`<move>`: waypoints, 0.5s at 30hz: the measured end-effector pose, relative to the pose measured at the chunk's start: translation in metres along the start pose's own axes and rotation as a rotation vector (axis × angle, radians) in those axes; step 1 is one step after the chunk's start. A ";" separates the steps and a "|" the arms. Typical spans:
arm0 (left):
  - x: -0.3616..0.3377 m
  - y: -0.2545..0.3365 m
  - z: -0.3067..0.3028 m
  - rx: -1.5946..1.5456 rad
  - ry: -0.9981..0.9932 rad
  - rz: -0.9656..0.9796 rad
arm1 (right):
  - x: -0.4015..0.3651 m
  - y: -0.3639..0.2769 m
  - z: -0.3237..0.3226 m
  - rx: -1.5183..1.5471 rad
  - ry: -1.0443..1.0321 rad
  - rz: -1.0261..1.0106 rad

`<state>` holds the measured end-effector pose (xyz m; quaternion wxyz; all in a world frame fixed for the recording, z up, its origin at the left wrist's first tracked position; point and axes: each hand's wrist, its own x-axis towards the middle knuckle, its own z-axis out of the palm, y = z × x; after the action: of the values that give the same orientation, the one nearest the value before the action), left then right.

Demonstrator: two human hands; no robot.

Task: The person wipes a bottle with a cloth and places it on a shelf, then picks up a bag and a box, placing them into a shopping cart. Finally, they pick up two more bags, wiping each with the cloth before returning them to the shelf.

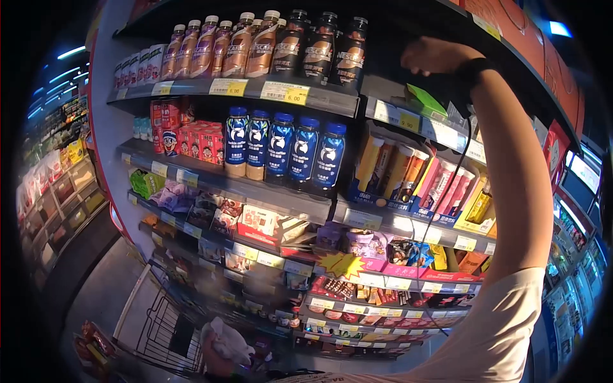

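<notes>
My right hand (434, 54) is raised to the top shelf, just right of a row of dark Nescafe bottles (319, 48). Its fingers curl into the dark gap there, and nothing shows in them. A black band (477, 67) sits on that wrist, with a thin cord hanging down from it. A green box (424, 99) lies just below the hand. My left hand (217, 357) is low at the bottom edge, closed around a white crumpled thing (227, 338), beside a wire shopping cart (159, 322).
Store shelves (281, 195) fill the view: blue coffee bottles (281, 147), red cartons (201, 142), snack packets lower down, yellow price tags (284, 94). Colourful packets (96, 348) lie in the cart. An aisle with more shelves (57, 185) runs off to the left.
</notes>
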<state>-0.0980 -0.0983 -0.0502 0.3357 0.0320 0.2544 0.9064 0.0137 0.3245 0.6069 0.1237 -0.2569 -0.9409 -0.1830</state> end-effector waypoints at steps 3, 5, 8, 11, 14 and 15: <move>0.004 -0.014 0.002 0.060 0.148 -0.001 | 0.023 -0.003 0.013 -0.250 -0.344 0.196; -0.028 0.010 0.085 -0.041 0.069 -0.126 | 0.030 -0.018 0.023 -0.386 -0.404 0.349; -0.005 -0.007 0.043 0.063 0.099 -0.066 | 0.046 -0.020 0.034 -0.509 -0.466 0.386; -0.013 0.014 0.075 0.010 -0.070 -0.189 | 0.062 -0.014 0.043 -0.368 -0.562 0.457; -0.014 0.023 0.072 -0.036 -0.111 -0.178 | 0.045 -0.041 0.036 -0.309 -0.511 0.566; -0.016 0.026 0.079 -0.014 -0.024 -0.173 | 0.038 -0.051 0.033 -0.306 -0.479 0.610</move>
<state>-0.0828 -0.0902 0.0327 0.4160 0.0184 0.2456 0.8754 -0.0498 0.3142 0.5756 -0.0895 -0.5747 -0.7857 -0.2108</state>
